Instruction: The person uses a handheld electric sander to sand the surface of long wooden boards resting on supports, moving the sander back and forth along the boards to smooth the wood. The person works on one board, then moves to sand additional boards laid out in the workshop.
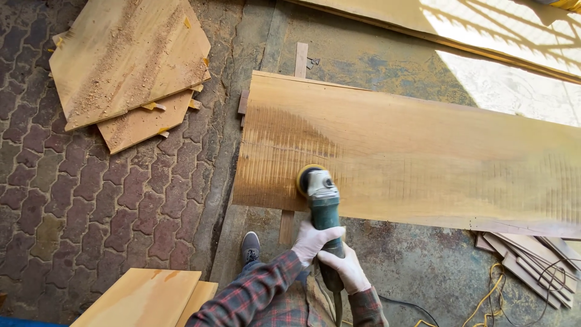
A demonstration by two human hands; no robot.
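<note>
Both gloved hands, left hand (311,240) and right hand (345,269), wrapped around angle grinder (322,209), disc on long plank (423,163) at its left end; saw ridges remain over most of it, judged early stage

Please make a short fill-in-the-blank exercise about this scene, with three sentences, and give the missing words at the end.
1. Both gloved hands, left hand and right hand, grip an angle ____.
2. The tool's yellow disc presses on a long wooden ____.
3. One grey ____ shows on the concrete floor under the plaid sleeve.

Missing words: grinder; plank; shoe
</note>
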